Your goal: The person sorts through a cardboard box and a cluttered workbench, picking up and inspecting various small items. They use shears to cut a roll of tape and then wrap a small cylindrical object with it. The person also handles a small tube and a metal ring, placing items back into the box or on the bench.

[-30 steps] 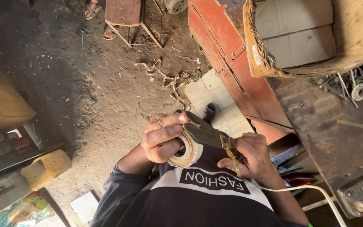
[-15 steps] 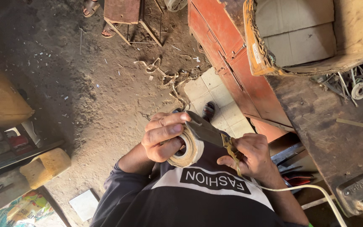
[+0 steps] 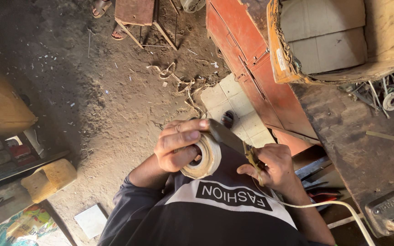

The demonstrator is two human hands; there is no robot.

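My left hand [image 3: 178,143] is shut around a roll of pale beige tape [image 3: 204,160], thumb through its core, held in front of my chest. A dark strip [image 3: 226,135] runs from the roll's top across to my right hand [image 3: 272,168]. That hand pinches the yellowish end of a white cable [image 3: 338,206], which trails off to the lower right. The two hands are about a hand's width apart. My dark shirt with a white band [image 3: 215,205] fills the bottom of the view.
A dark worn workbench [image 3: 365,150] with metal parts lies at right, and a red metal cabinet [image 3: 251,68] stands beside it. An orange-edged crate of cardboard [image 3: 324,45] is above. A stool [image 3: 135,13] and a person's sandalled feet [image 3: 101,7] are at the far side. A yellow canister [image 3: 49,180] sits on the dirt floor at left.
My left hand has turned the tape roll a little and shifted its fingers over it. My right hand stays in place on the cable end.
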